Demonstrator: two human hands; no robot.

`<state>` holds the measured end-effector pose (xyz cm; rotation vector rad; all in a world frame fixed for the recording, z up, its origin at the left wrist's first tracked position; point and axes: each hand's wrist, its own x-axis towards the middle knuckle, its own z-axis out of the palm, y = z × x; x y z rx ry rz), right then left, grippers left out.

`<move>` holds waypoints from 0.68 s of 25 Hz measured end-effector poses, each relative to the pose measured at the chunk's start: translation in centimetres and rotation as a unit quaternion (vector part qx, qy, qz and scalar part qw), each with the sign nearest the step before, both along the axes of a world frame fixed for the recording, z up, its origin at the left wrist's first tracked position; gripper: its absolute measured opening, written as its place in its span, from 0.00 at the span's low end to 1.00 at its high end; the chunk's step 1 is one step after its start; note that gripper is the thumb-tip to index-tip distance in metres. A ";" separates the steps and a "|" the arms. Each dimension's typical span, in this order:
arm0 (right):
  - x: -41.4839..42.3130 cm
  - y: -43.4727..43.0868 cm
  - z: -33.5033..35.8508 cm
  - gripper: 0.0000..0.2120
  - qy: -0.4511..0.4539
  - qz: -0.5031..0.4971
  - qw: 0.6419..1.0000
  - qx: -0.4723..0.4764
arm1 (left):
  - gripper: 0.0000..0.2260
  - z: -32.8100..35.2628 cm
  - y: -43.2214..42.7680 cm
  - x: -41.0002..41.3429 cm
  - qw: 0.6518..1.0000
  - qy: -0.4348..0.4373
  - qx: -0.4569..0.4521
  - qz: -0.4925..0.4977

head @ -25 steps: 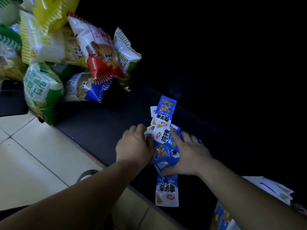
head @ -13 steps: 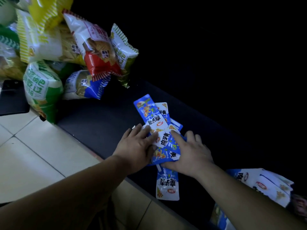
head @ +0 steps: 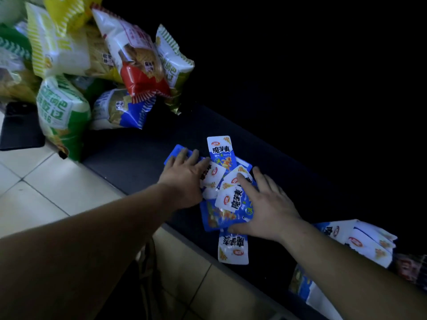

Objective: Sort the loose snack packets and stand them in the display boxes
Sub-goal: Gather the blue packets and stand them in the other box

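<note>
Blue-and-white snack packets (head: pixel 227 188); yellow-striped, green-white and red-bottomed bags (head: pixel 97 56); pale tiled floor (head: pixel 46 192).

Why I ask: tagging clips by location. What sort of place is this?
Probably a small shop: big snack bags piled at left, identical blue-and-white packets heaped on a dark shelf, tiled floor below.

Covering much of the blue snack packets (head: pixel 221 155) with left hand (head: pixel 184 181) and right hand (head: pixel 268 209). Cutting off the crisp bags (head: pixel 62 54) at the top-left edge. Blurring the packet stack (head: pixel 360 243) lower right. Losing the far side of the shelf (head: pixel 138 153) to blackness.
</note>
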<state>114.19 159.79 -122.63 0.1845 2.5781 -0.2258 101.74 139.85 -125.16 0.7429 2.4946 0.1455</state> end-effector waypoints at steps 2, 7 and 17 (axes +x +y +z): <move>-0.5 0.0 -0.4 0.60 0.010 -0.025 0.999 -0.019 | 0.36 -0.8 -1.1 -1.3 1.000 0.011 -0.003 -0.010; -2.0 -0.5 -1.4 0.56 0.032 -0.118 0.992 0.016 | 0.30 -0.7 -2.3 0.3 0.995 0.076 0.036 0.060; -1.5 0.3 -0.7 0.39 0.022 -0.255 0.964 -0.076 | 0.17 -0.5 0.4 6.4 0.985 0.087 0.075 0.126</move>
